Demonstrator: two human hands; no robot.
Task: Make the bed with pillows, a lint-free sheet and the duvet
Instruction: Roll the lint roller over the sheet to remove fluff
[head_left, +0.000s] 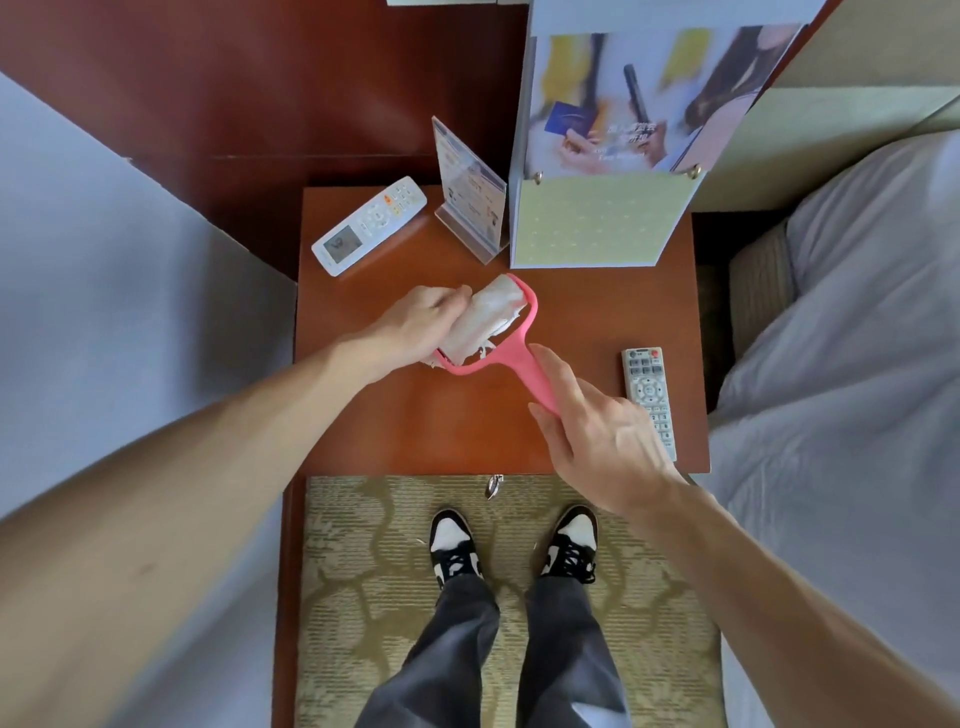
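- Seemingly peeling a used layer off the roller (498, 332), judging by the ragged white paper at its lower end; could tear off in strips rather than whole if pulled askew by the left hand (415, 322).
- Could slip from the right hand (597, 431); held there only by a light pinch of thumb and forefinger on the pink handle (537, 384), with the other fingers (553, 369) loosely extended; a hard tug from the left might twist it loose onto the counter (441, 431).
- Could drop scraps onto the bed (857, 364); close by, well right of the right fingers, untouched.
- Gripping the roll with left fingers (457, 297) curled over its upper side; thumb hidden beneath.
- Held over the counter, spanning between both sets of fingers; roll inside the left fingers, handle running down and right into the right ones; cannot tell whether touching the counter.
- Just right of the right fingers, partly behind that hand: grey remote (652, 395).
- Beyond the left fingers, apart from them: white remote (369, 231) and sign stand (470, 192).
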